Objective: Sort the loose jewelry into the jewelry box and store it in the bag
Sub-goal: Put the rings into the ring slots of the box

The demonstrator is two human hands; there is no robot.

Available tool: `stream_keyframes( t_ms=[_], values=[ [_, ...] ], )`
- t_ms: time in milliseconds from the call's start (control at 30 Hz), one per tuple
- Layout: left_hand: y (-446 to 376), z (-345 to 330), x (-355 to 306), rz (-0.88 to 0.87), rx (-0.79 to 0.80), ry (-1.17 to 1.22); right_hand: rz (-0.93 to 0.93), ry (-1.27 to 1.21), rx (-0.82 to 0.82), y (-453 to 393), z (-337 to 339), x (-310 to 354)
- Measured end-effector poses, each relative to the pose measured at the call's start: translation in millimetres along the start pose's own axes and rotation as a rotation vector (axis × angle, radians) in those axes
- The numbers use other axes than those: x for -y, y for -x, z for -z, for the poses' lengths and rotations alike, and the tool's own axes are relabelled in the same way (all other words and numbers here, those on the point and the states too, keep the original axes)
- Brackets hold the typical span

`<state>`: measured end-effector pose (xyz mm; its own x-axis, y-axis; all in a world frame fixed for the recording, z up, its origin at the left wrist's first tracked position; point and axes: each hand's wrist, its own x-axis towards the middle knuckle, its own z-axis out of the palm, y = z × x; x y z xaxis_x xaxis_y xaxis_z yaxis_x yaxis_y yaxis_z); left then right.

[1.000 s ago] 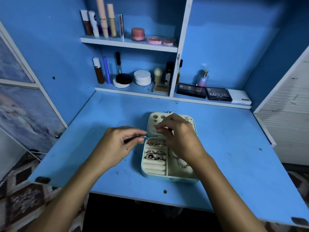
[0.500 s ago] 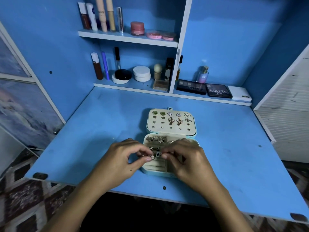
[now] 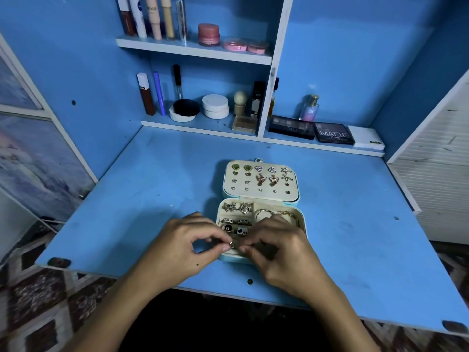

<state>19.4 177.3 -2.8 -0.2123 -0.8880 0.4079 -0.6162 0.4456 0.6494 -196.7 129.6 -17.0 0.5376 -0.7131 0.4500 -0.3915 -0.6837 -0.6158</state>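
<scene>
Blue desk [image 3: 132, 212]: ring [image 3: 232, 245] pinched between both hands' fingertips [image 3: 225, 248].

Jewelry box [image 3: 302, 219], pale blue with cream lining, lies open flat on the desk. Lid panel [image 3: 261, 180] carries rows of stud earrings. Base holds rings [image 3: 236, 228] in the left rolls and gold bangles [image 3: 276, 214] in the right compartment. A small ring [image 3: 232, 245] sits over the front rolls.

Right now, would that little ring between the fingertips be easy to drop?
Probably. The ring looks tiny and shiny, pinched only by fingertips of both hands, so likely slippery and light. Being round, it might roll if it lands on the flat desk rather than in the box.
</scene>
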Motion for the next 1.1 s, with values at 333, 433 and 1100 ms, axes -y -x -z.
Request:
stream_keyframes(
  t_ms=[333, 433, 1100],
  values=[
    [-3.2, 0.1, 3.6, -0.04, 0.058, -0.067, -0.065, -0.029, 0.033, -1.5, 1.4, 0.9],
    [-1.6, -1.3, 4.3, -0.033, 0.05, -0.066, -0.078, -0.027, 0.034, -0.4, 1.7, 1.2],
    [-3.6, -3.7, 8.6, 0.066, 0.027, 0.117, -0.113, -0.094, -0.092, 0.7, 5.4, 6.5]
  ],
)
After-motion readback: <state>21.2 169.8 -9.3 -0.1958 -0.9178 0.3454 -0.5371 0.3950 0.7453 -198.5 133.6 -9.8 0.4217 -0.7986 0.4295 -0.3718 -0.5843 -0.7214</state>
